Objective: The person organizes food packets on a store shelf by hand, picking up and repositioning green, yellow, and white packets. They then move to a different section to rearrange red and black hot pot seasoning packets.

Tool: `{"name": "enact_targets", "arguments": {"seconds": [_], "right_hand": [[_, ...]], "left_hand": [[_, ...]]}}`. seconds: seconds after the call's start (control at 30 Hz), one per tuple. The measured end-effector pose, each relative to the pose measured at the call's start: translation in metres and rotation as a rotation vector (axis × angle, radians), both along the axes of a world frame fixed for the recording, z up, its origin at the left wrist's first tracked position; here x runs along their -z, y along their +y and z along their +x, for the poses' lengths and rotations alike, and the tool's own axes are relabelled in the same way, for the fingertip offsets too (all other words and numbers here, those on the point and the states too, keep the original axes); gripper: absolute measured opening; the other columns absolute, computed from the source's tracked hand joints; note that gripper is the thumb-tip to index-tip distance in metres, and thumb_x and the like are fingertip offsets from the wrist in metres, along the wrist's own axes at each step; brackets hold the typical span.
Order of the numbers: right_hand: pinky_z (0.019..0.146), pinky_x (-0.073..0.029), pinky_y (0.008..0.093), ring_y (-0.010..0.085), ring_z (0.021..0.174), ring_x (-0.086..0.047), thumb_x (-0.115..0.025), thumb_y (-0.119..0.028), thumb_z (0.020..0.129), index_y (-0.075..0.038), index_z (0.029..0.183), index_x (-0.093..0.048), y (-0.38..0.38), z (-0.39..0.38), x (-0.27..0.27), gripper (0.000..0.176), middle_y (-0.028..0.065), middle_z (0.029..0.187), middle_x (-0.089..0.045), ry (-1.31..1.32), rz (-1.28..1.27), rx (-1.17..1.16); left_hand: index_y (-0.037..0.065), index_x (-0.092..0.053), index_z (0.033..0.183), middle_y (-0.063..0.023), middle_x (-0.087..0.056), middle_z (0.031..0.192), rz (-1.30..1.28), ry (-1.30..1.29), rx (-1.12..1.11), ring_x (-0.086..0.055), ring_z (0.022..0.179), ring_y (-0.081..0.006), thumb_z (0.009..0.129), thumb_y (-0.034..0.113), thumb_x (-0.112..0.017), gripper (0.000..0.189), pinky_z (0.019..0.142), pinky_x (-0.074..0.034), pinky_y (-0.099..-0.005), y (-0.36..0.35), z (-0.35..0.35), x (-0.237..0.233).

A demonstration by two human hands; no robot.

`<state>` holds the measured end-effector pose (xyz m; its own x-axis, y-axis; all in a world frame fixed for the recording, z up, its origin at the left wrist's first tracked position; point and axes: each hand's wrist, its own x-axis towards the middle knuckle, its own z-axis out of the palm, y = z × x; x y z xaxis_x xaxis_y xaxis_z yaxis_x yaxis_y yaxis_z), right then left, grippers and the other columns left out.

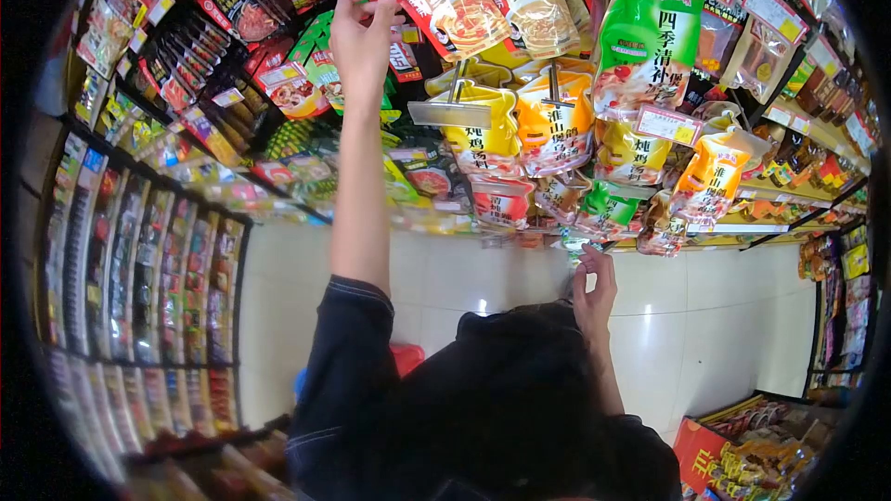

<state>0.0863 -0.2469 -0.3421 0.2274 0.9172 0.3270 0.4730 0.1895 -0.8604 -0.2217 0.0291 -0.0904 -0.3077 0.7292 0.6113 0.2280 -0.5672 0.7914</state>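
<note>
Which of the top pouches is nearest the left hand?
The red-orange pouch, its left edge by the left hand; the cream pouch beside it and the large green pouch are farther right.

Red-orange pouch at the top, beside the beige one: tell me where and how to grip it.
Pinch the red-orange pouch by its left edge, coming from the left, where the left hand is. That edge looks thin and reachable, while the beige pouch crowds its right side. Thumb in front, fingers behind would probably suit its flat shape.
</note>
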Motion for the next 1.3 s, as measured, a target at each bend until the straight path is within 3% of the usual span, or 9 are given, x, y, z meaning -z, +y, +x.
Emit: {"name": "enact_targets", "arguments": {"seconds": [0.13,0.23,0.3,0.37,0.47,0.6,0.83,0.97,1.3], "right_hand": [[0.085,-0.054,0.0390,0.0303,0.097,-0.067,-0.057,0.004,0.097,-0.002,0.128,-0.063,-0.004,0.001,0.003,0.032,0.0166,0.105,-0.063,0.018,-0.018,0.013],[0.084,-0.054,0.0384,0.0299,0.094,-0.066,-0.057,0.003,0.097,-0.002,0.127,-0.063,-0.003,0.002,0.006,0.030,0.0160,0.103,-0.063,0.026,-0.039,0.025],[0.083,-0.053,0.0381,0.0291,0.092,-0.066,-0.058,0.002,0.098,-0.002,0.126,-0.064,-0.001,0.003,0.004,0.029,0.0156,0.101,-0.063,0.022,-0.024,0.029],[0.081,-0.053,0.0378,0.0283,0.090,-0.066,-0.058,0.001,0.098,-0.002,0.126,-0.064,0.001,0.003,0.002,0.029,0.0153,0.100,-0.064,0.010,-0.008,0.029],[0.080,-0.052,0.0356,0.0243,0.087,-0.064,-0.058,0.003,0.097,-0.002,0.127,-0.064,0.005,0.003,0.000,0.031,0.0131,0.097,-0.063,-0.006,0.009,0.031],[0.080,-0.052,0.0320,0.0180,0.084,-0.062,-0.058,0.007,0.094,-0.001,0.127,-0.065,0.007,0.004,-0.005,0.035,0.0091,0.094,-0.063,0.023,-0.023,0.041],[0.080,-0.051,0.0319,0.0172,0.083,-0.062,-0.058,0.008,0.092,-0.003,0.129,-0.065,0.006,0.015,-0.006,0.039,0.0091,0.097,-0.065,0.039,-0.021,0.048],[0.077,-0.053,0.0335,0.0217,0.084,-0.066,-0.059,0.006,0.096,-0.003,0.127,-0.064,-0.001,0.022,-0.007,0.033,0.0132,0.098,-0.065,0.010,0.010,0.062],[0.084,-0.054,0.0351,0.0284,0.091,-0.067,-0.065,0.004,0.091,-0.001,0.114,-0.067,-0.029,0.038,-0.060,0.023,0.0164,0.107,-0.069,0.014,0.039,0.022]], "left_hand": [[0.003,-0.060,0.092,-0.0075,-0.072,0.086,0.000,-0.035,0.016,-0.067,0.071,-0.0108,0.099,0.024,-0.073,0.026,0.058,-0.053,-0.0250,-0.007,0.002,-0.009],[0.004,-0.061,0.092,-0.0046,-0.070,0.084,0.189,-0.067,-0.049,-0.060,0.070,-0.0065,0.101,0.026,-0.070,0.025,0.055,-0.048,-0.0229,-0.016,0.003,-0.016],[-0.001,-0.066,0.105,-0.0083,-0.071,0.087,0.262,0.156,-0.245,-0.062,0.077,-0.0130,0.101,0.024,-0.066,0.025,0.075,-0.053,-0.0335,-0.021,-0.006,-0.026],[0.000,-0.066,0.104,-0.0020,-0.070,0.093,0.376,0.228,-0.378,-0.058,0.083,-0.0048,0.106,0.022,-0.063,0.022,0.071,-0.046,-0.0226,-0.017,-0.007,-0.036],[-0.002,-0.069,0.108,-0.0044,-0.073,0.100,0.233,0.321,-0.436,-0.058,0.084,-0.0063,0.105,0.019,-0.063,0.022,0.075,-0.047,-0.0252,-0.027,-0.007,-0.050],[-0.004,-0.068,0.112,-0.0200,-0.074,0.098,0.184,0.198,-0.380,-0.066,0.080,-0.0331,0.101,0.021,-0.064,0.028,0.080,-0.052,-0.0410,-0.035,-0.010,-0.040],[-0.001,-0.064,0.107,-0.0167,-0.073,0.092,0.352,0.226,-0.431,-0.062,0.077,-0.0268,0.102,0.015,-0.059,0.017,0.076,-0.050,-0.0389,-0.064,0.007,-0.053],[-0.003,-0.063,0.116,-0.0074,-0.072,0.101,0.158,0.079,-0.088,-0.061,0.088,-0.0121,0.107,0.010,-0.052,0.020,0.082,-0.049,-0.0302,-0.079,-0.001,-0.061],[-0.003,-0.060,0.129,-0.0077,-0.067,0.116,-0.135,-0.189,-0.036,-0.062,0.105,-0.0140,0.107,0.013,-0.056,0.027,0.094,-0.050,-0.0299,-0.186,0.034,0.052]]}}
